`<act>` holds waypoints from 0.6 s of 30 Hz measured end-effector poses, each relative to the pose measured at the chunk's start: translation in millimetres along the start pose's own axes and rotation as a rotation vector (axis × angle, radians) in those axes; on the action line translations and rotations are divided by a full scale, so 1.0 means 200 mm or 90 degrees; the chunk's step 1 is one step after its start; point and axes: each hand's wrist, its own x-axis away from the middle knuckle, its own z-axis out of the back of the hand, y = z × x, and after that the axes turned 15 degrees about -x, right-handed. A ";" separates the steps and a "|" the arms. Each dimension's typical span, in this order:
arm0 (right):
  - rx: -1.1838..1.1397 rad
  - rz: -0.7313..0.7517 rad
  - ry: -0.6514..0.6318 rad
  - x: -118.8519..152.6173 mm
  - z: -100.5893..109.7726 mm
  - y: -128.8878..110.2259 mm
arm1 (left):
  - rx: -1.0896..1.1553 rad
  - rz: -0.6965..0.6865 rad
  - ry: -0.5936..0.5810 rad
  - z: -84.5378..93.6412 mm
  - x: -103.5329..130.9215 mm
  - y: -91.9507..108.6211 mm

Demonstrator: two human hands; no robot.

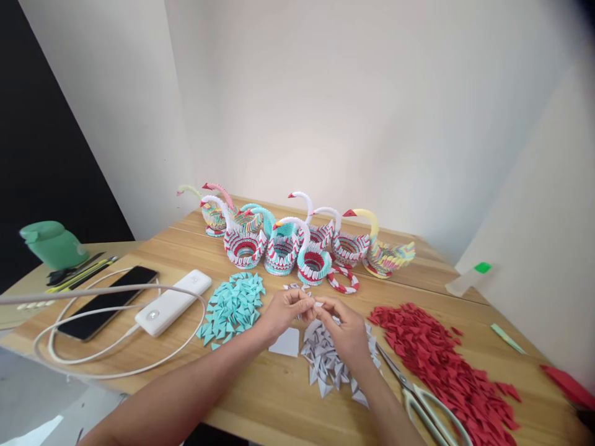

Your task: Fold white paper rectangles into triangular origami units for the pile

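Near grey paper triangles point(324, 359), pale paper piece point(318, 304) between left fingers point(304, 305) and right fingers point(331, 305), both pinched closed on it

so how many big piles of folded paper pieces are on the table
3: a teal pile on the left, a grey pile in the middle, partly hidden by the right hand, and a red pile on the right. Some loose pieces may be hidden.
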 end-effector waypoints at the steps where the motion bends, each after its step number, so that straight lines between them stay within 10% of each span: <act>1: -0.006 -0.005 -0.002 0.00 0.00 0.00 | 0.002 0.000 0.001 0.00 0.00 0.00; 18: 0.010 0.035 -0.040 0.00 0.02 -0.01 | -0.012 -0.017 0.004 0.01 -0.01 -0.03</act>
